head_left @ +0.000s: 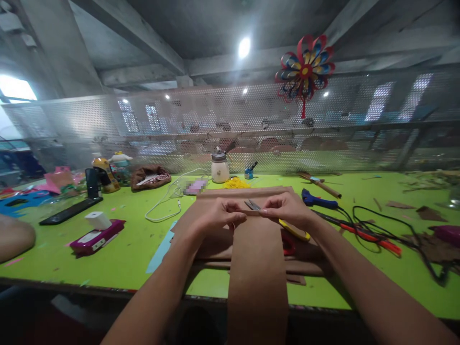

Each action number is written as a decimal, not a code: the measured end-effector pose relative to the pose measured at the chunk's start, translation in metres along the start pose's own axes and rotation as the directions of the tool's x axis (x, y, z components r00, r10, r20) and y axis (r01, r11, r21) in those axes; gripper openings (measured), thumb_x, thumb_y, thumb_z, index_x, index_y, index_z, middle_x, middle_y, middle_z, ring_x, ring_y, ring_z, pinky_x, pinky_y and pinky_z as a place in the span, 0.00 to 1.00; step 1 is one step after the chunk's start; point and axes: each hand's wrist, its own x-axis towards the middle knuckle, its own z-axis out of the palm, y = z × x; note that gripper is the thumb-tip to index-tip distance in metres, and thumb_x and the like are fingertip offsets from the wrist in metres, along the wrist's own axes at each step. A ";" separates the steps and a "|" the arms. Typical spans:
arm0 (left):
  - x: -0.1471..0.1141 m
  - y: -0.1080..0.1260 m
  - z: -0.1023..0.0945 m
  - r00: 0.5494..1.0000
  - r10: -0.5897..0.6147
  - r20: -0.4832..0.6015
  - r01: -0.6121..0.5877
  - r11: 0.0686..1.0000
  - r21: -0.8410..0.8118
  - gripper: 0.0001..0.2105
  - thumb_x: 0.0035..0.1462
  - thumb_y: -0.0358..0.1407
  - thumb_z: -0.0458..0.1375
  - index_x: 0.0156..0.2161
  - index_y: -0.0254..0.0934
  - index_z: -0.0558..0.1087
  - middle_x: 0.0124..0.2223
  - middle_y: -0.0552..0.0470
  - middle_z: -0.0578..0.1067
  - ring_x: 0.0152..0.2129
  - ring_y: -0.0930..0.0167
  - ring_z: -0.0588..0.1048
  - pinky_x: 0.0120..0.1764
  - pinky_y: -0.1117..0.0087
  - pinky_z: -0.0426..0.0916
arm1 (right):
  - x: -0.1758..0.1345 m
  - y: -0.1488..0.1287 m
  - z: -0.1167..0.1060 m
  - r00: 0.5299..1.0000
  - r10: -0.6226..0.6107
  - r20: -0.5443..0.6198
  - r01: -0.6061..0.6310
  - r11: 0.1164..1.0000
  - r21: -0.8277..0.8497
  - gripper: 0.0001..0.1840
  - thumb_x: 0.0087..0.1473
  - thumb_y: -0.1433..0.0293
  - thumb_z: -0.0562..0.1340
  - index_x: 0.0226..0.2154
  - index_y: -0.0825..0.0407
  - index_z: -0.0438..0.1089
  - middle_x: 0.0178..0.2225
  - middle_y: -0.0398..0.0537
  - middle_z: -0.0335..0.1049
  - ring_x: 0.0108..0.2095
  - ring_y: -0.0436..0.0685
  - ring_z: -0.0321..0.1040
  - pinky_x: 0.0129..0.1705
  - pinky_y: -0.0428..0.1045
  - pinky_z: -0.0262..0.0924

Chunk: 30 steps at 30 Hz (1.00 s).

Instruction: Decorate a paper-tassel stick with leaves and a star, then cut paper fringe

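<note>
A long strip of brown paper hangs down toward me over the table's front edge. My left hand is closed on the left of its top end, thumb against fingers. At the right of the same end, my right hand pinches the paper, where a narrow fold seems to run across. Scissors with yellow and red handles lie behind the strip, partly hidden by it and my right hand; their blade tips show between my hands. Beneath everything is a stack of brown paper sheets.
On the green table, a blue glue gun and tangled black cord lie right. A purple box with a white charger sits left. A jar stands behind the stack. Another person's arm rests at far left.
</note>
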 end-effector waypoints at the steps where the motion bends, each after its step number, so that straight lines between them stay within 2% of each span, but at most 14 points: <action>1: 0.001 -0.001 0.001 1.000 0.002 -0.003 -0.002 1.000 0.004 0.10 0.51 0.39 0.58 0.28 0.32 0.70 0.21 0.55 0.69 0.18 0.76 0.67 0.23 0.74 0.61 | 0.000 0.000 0.000 1.000 0.000 0.001 0.000 1.000 0.005 0.10 0.45 0.63 0.65 0.22 0.53 0.71 0.19 0.43 0.63 0.21 0.47 0.56 0.23 0.46 0.50; 8: -0.001 0.003 0.001 1.000 -0.002 0.017 0.002 1.000 -0.001 0.10 0.53 0.38 0.56 0.29 0.31 0.71 0.21 0.54 0.69 0.18 0.76 0.66 0.24 0.74 0.61 | 0.000 0.000 -0.002 1.000 0.006 0.008 -0.006 1.000 -0.011 0.10 0.47 0.65 0.63 0.23 0.54 0.68 0.17 0.41 0.61 0.19 0.47 0.54 0.22 0.45 0.48; 10: -0.001 0.003 0.000 1.000 -0.016 0.018 0.016 1.000 -0.003 0.09 0.51 0.37 0.58 0.29 0.31 0.71 0.21 0.55 0.68 0.19 0.77 0.66 0.25 0.74 0.60 | -0.001 -0.003 -0.002 1.000 -0.002 -0.010 0.001 0.995 -0.103 0.10 0.50 0.65 0.60 0.23 0.54 0.68 0.18 0.42 0.62 0.20 0.47 0.56 0.23 0.45 0.49; 12: 0.000 0.000 0.001 0.999 -0.025 0.022 0.026 0.999 -0.032 0.08 0.50 0.37 0.59 0.29 0.32 0.71 0.21 0.56 0.67 0.19 0.77 0.65 0.25 0.74 0.60 | -0.002 -0.009 0.000 0.997 -0.052 -0.054 0.036 0.962 -0.271 0.10 0.51 0.66 0.59 0.25 0.54 0.69 0.21 0.45 0.66 0.22 0.49 0.59 0.25 0.46 0.51; 14: 0.002 -0.004 0.002 0.999 -0.026 0.031 0.028 0.998 -0.064 0.09 0.49 0.37 0.59 0.29 0.32 0.71 0.21 0.56 0.67 0.19 0.76 0.65 0.25 0.74 0.60 | -0.003 -0.016 0.006 0.983 -0.161 -0.083 0.102 0.873 -0.477 0.08 0.52 0.67 0.59 0.30 0.53 0.72 0.27 0.48 0.71 0.27 0.52 0.63 0.28 0.46 0.52; 17: 0.006 -0.010 0.007 0.998 -0.032 0.048 0.036 0.995 -0.095 0.09 0.48 0.38 0.59 0.27 0.32 0.70 0.21 0.56 0.66 0.19 0.77 0.64 0.25 0.74 0.58 | -0.005 -0.025 0.019 0.943 -0.333 -0.011 0.215 0.633 -0.744 0.08 0.53 0.68 0.58 0.32 0.52 0.72 0.32 0.50 0.72 0.32 0.55 0.64 0.32 0.48 0.51; 19: 0.007 -0.010 0.010 0.997 -0.040 0.062 0.047 0.992 -0.117 0.09 0.48 0.37 0.59 0.26 0.32 0.69 0.21 0.57 0.66 0.19 0.77 0.64 0.25 0.75 0.57 | -0.004 -0.027 0.026 0.920 -0.384 0.070 0.263 0.477 -0.839 0.08 0.54 0.69 0.57 0.29 0.54 0.71 0.31 0.51 0.71 0.33 0.55 0.63 0.34 0.49 0.51; 21: 0.007 -0.009 0.013 0.997 -0.030 0.070 0.039 0.989 -0.139 0.08 0.48 0.36 0.58 0.25 0.32 0.69 0.21 0.57 0.65 0.19 0.77 0.63 0.25 0.75 0.57 | -0.002 -0.027 0.029 0.913 -0.387 0.132 0.294 0.398 -0.869 0.09 0.55 0.71 0.56 0.27 0.55 0.70 0.30 0.51 0.70 0.33 0.55 0.63 0.35 0.48 0.50; 24: 0.005 -0.005 0.013 0.996 0.023 0.088 -0.010 0.990 -0.142 0.07 0.50 0.35 0.57 0.26 0.32 0.69 0.21 0.57 0.64 0.20 0.77 0.63 0.26 0.75 0.57 | -0.001 -0.024 0.027 0.913 -0.370 0.175 0.326 0.400 -0.857 0.09 0.56 0.73 0.55 0.28 0.55 0.70 0.31 0.50 0.69 0.32 0.53 0.62 0.33 0.47 0.51; 30: 0.002 -0.001 0.013 0.993 0.042 0.113 -0.030 0.994 -0.110 0.10 0.53 0.37 0.55 0.26 0.31 0.69 0.21 0.58 0.63 0.19 0.77 0.62 0.25 0.75 0.57 | -0.003 -0.023 0.024 0.925 -0.354 0.141 0.307 0.476 -0.824 0.13 0.57 0.73 0.53 0.25 0.55 0.69 0.27 0.48 0.69 0.27 0.51 0.62 0.30 0.46 0.50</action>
